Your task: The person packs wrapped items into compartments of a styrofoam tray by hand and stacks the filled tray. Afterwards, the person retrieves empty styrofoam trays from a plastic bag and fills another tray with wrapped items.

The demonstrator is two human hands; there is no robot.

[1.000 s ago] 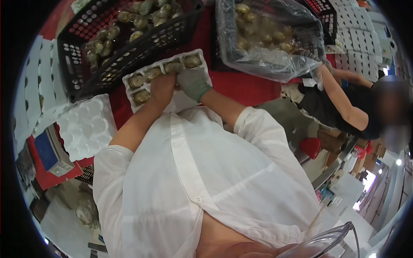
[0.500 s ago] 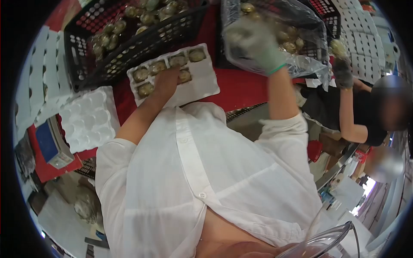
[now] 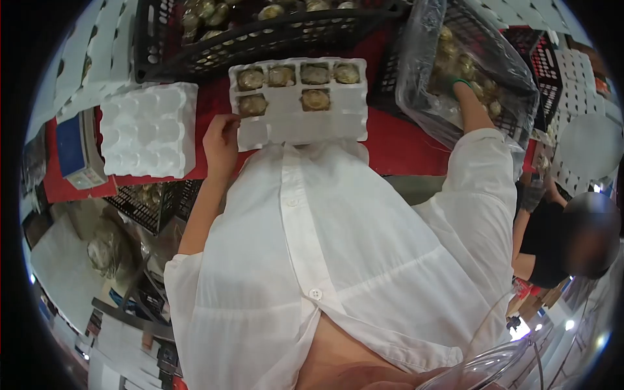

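Note:
A white foam tray (image 3: pixel 299 123) lies in front of me with square pockets. Its far row is filled with round, greenish-brown, shiny-wrapped items (image 3: pixel 315 73), and two more sit in the row below. My left hand (image 3: pixel 222 133) is at the tray's left edge, fingers curled together with the tips against the rim. My right hand, in a pale glove with a green cuff (image 3: pixel 462 82), reaches down into a black crate (image 3: pixel 520 62) lined with a clear plastic bag (image 3: pixel 416 78). It is among similar round items (image 3: pixel 491 88), its fingers hidden.
Another black crate (image 3: pixel 260 45) of round items stands behind the tray. Left are a stack of white moulded trays (image 3: pixel 148 130) and a blue-and-white box (image 3: pixel 79 149). A red surface (image 3: pixel 403 146) lies beneath. A co-worker (image 3: pixel 546 240) is at the right.
My left hand has moved from the tray's pockets to its left edge. My right hand has gone down into the bag-lined crate. The whole view has shifted.

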